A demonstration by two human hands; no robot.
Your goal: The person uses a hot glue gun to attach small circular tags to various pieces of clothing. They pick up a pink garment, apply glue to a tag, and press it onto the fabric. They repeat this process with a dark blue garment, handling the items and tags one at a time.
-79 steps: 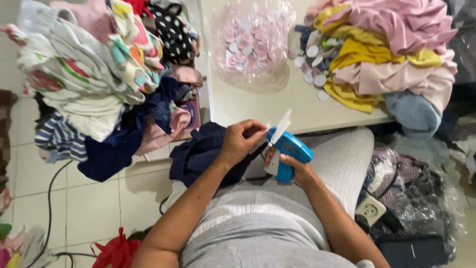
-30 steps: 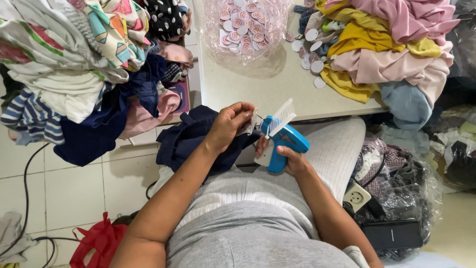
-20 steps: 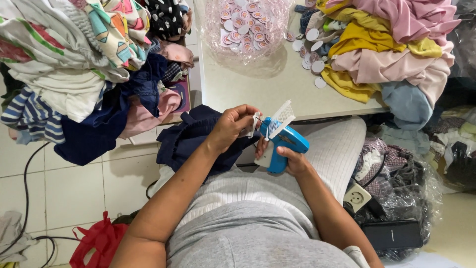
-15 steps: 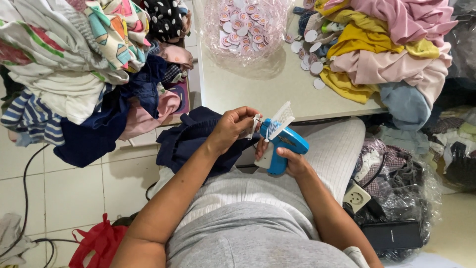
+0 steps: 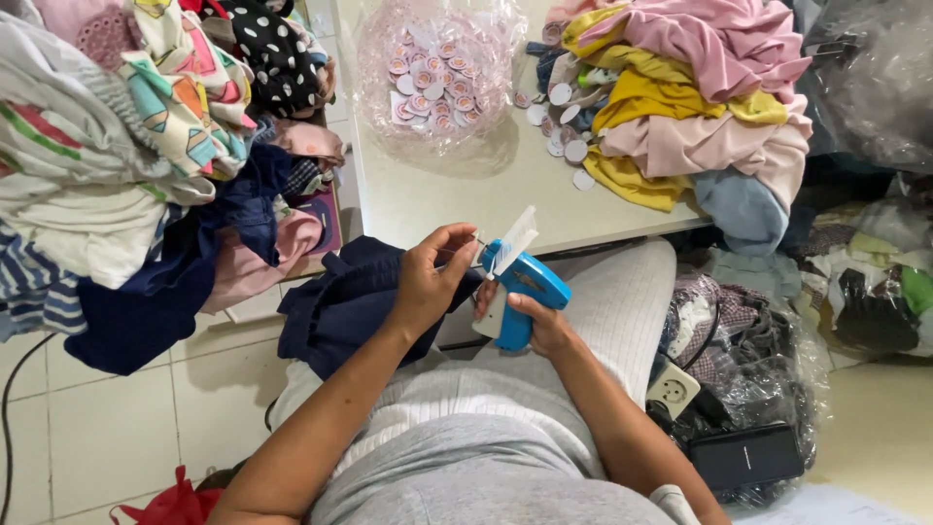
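Note:
My right hand (image 5: 539,326) grips a blue tagging gun (image 5: 525,282) with a clear strip of fasteners standing up from its top. My left hand (image 5: 428,282) is right at the gun's needle, fingertips pinched together; whatever small thing they pinch is too small to make out. A dark navy garment (image 5: 340,301) lies on my lap under the left hand. Both hands hover just in front of the white table's (image 5: 466,199) near edge.
A clear bag of round pink-and-white tags (image 5: 432,63) lies on the table, with loose round tags (image 5: 564,122) beside a heap of pink and yellow clothes (image 5: 690,97). A large pile of mixed garments (image 5: 146,146) is at left. A socket strip (image 5: 673,391) and bagged clothes sit at right.
The hands stay together at the gun's needle; the left fingers have shifted slightly against it. The view has drifted a little.

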